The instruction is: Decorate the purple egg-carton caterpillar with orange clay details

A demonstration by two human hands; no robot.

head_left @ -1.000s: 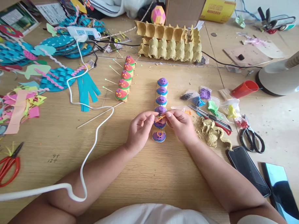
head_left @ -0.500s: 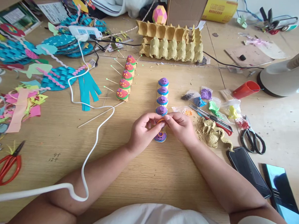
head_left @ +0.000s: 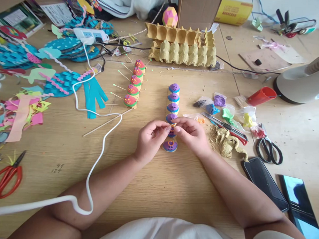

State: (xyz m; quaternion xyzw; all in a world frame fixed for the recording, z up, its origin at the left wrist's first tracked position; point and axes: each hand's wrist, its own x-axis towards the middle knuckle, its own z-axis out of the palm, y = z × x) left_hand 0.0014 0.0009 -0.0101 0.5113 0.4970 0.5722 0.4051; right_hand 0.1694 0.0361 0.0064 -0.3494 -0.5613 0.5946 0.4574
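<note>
Left hand (head_left: 151,138) holds thumb and forefinger in a pinch; facing it, the right hand (head_left: 191,135) has thumb and forefinger slightly parted, its hold unclear. Beneath both, a row of purple-and-blue domes (head_left: 173,107) runs straight ahead. Smallest is a thin orange strip (head_left: 173,125), partly hidden, in the left pinch above the second-nearest dome.
</note>
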